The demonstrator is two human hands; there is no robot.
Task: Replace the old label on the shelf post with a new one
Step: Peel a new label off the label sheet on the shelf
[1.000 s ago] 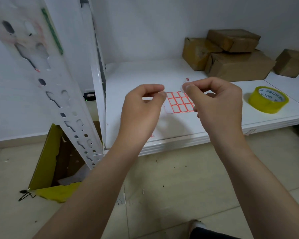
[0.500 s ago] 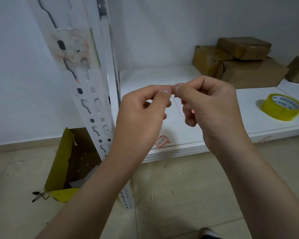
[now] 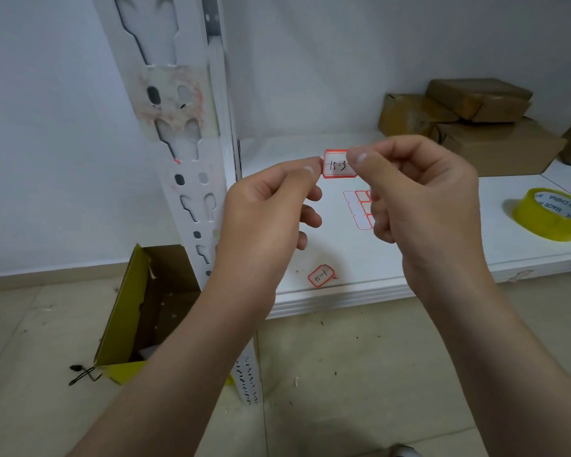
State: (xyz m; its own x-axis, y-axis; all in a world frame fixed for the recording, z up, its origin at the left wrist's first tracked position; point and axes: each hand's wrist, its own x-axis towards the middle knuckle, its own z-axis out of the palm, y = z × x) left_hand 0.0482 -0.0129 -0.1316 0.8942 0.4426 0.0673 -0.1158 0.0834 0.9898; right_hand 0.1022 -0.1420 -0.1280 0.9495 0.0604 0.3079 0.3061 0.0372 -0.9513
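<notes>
Both hands, left [image 3: 271, 206] and right [image 3: 419, 199], pinch the new label [image 3: 337, 164] (written already); post [image 3: 178, 133] shows only residue, sticking remains.

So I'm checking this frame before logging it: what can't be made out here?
- Head view: the red-bordered sticker sheet on the white shelf board is mostly hidden behind the right hand.
- The small red-bordered paper label pinched by both hands: its sticky side faces away.
- The left hand covers part of the white slotted steel post.
</notes>
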